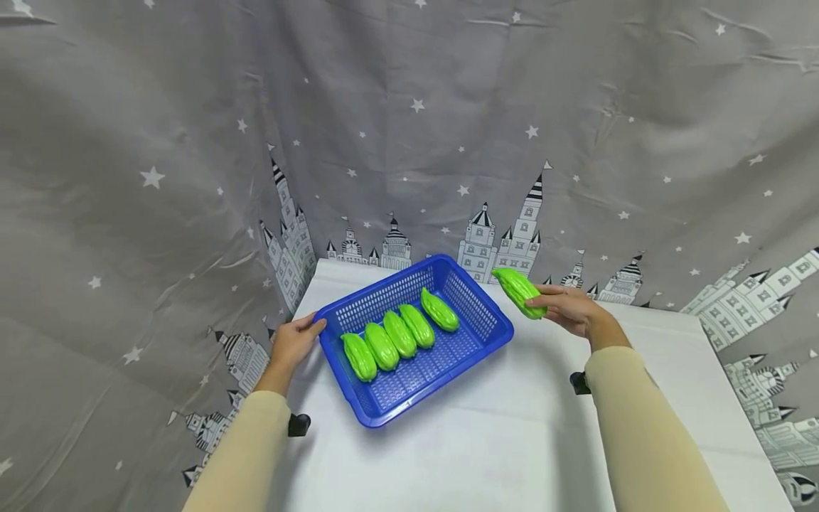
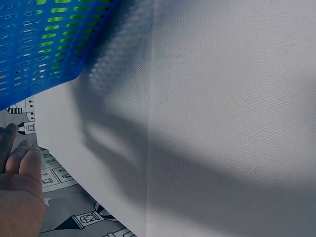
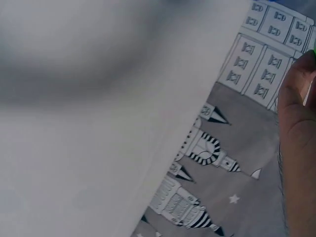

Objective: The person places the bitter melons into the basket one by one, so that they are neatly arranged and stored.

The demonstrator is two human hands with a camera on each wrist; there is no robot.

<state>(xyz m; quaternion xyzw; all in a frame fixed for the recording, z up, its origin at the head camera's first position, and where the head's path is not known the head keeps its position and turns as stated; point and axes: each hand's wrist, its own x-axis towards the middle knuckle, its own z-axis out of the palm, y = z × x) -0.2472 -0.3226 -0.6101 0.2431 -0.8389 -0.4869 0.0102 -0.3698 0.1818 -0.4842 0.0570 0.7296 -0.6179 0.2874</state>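
A blue plastic basket (image 1: 422,377) with slotted walls is at the middle of the white table, turned at an angle. Several bright green bitter melons (image 1: 398,333) lie side by side in it, one a little apart to the right. My left hand (image 1: 296,348) grips the basket's left corner by the rim, thumb on top; the left wrist view shows this hand (image 2: 22,190) below the basket wall (image 2: 44,54). Right of the basket, my right hand (image 1: 569,310) holds another bitter melon (image 1: 515,290) above the table. In the right wrist view that hand (image 3: 298,123) is partly cut off.
The white table (image 1: 461,455) runs back to a grey curtain (image 1: 409,128) printed with stars and castles, which also hangs along both sides. Dark wrist cameras (image 1: 298,425) sit under both sleeves.
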